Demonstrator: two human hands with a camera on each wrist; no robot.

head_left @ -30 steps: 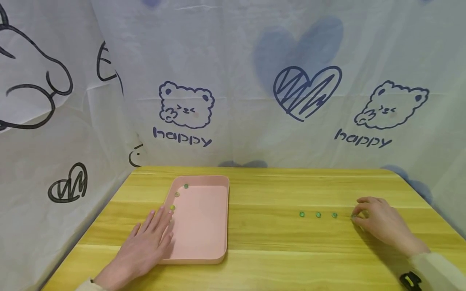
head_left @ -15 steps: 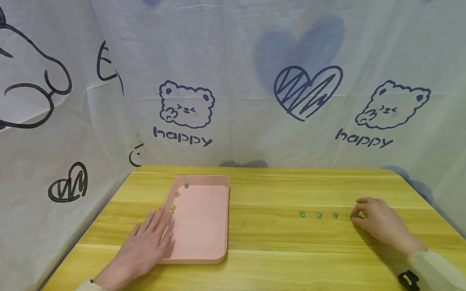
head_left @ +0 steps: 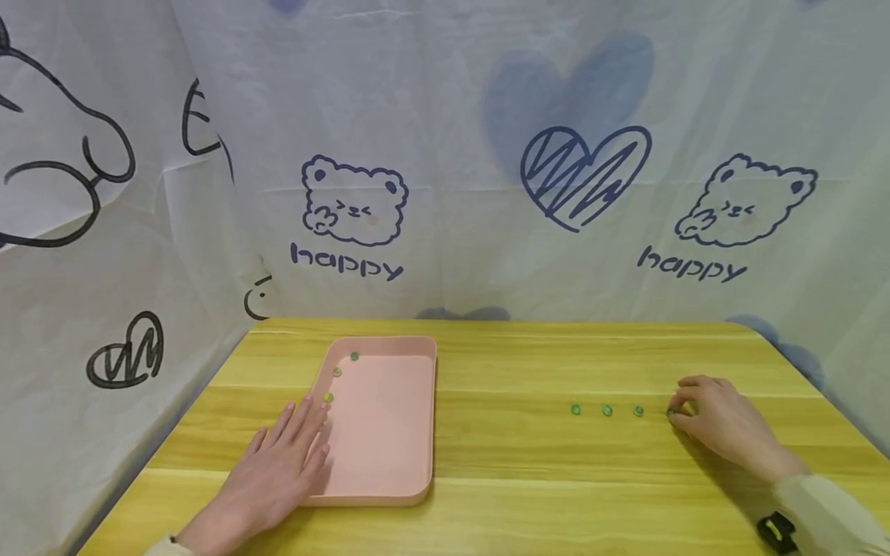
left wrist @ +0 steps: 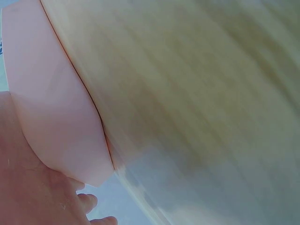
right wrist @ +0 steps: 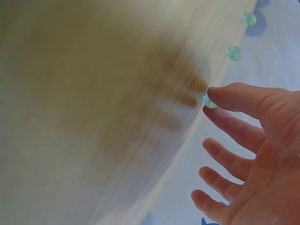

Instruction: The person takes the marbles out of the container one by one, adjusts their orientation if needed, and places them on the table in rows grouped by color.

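Observation:
At the right end of a row of green glass marbles, my right hand (head_left: 728, 425) pinches a marble (right wrist: 210, 101) between thumb and index fingertip, down at the table surface. Its other fingers are spread apart in the right wrist view. To its left lie three more marbles: a near one (head_left: 638, 411), a middle one (head_left: 607, 411) and a far one (head_left: 575, 409). My left hand (head_left: 274, 467) rests with straight fingers on the left side of a pink tray (head_left: 389, 499). The left wrist view shows the tray's outer wall (left wrist: 61, 93) beside that hand.
Inside the tray, along its left side, lie a green marble (head_left: 354, 357), a pale one (head_left: 337, 372) and a yellow-green one (head_left: 329, 398). The wooden table (head_left: 514, 463) reaches back to a white printed cloth (head_left: 459, 232). Another cloth hangs at the left.
My right hand has shifted very slightly left with the pinched marble, toward the row. The left hand, the tray and the other marbles stay in place.

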